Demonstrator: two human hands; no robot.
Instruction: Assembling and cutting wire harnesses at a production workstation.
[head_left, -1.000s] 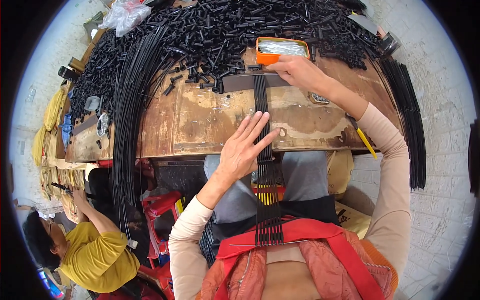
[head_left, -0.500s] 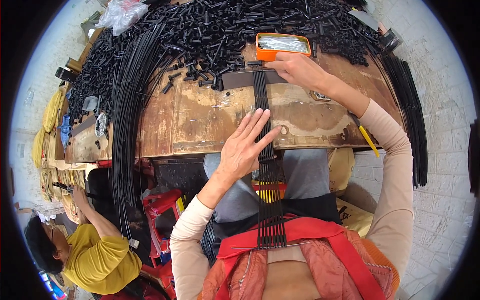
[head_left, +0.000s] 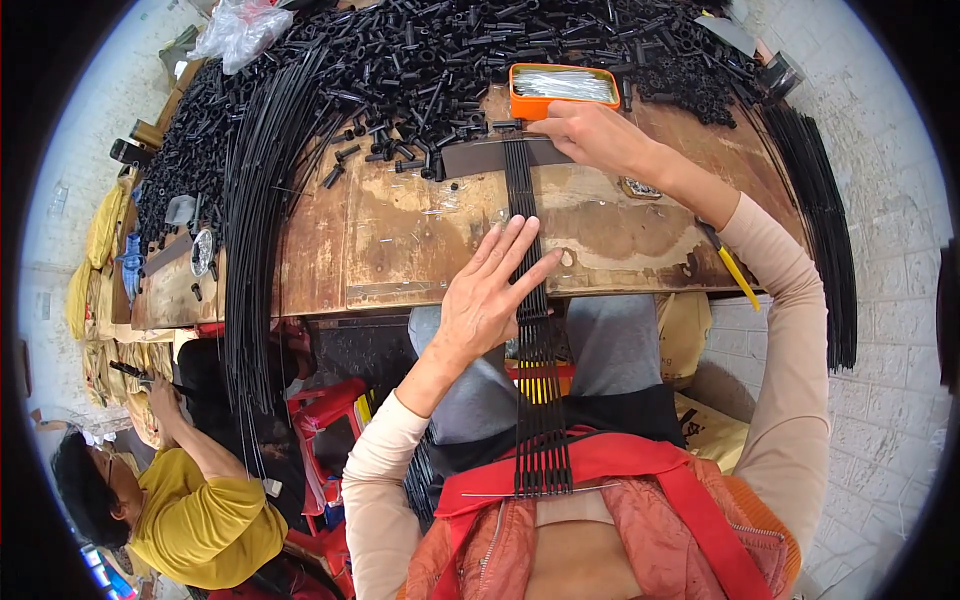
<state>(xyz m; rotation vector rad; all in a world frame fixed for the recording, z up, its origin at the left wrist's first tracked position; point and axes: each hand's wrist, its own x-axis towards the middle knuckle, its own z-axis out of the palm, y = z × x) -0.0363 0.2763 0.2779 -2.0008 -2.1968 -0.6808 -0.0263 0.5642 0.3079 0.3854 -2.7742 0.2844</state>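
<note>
A row of thin black rods (head_left: pixel 533 385) runs from the bench down to my lap, side by side and fanning out toward me. Their near looped ends sit on a thin metal rod (head_left: pixel 490 495) across a red strap. My left hand (head_left: pixel 487 300) lies over the rods at the bench edge, fingers stretched out. At the rods' far ends, over a flat dark strip (head_left: pixel 475 157), my right hand (head_left: pixel 590 138) is closed in a pinch; what its fingertips hold is hidden. A small black piece (head_left: pixel 505 125) lies by those fingertips. Just beyond stands an orange box (head_left: pixel 565 106) of thin silvery pins.
Black plastic fittings (head_left: pixel 420 60) heap across the back of the wooden bench (head_left: pixel 400 230). Bundles of long black rods hang over its left (head_left: pixel 250 220) and right (head_left: pixel 825 220) edges. A yellow-handled tool (head_left: pixel 738 278) juts off the right front. Someone in a yellow top (head_left: pixel 210 515) works at left.
My right hand has shifted very slightly left at the rods' far ends, still pinched. My left hand stays on the rods. The person at left has moved a hand a little.
</note>
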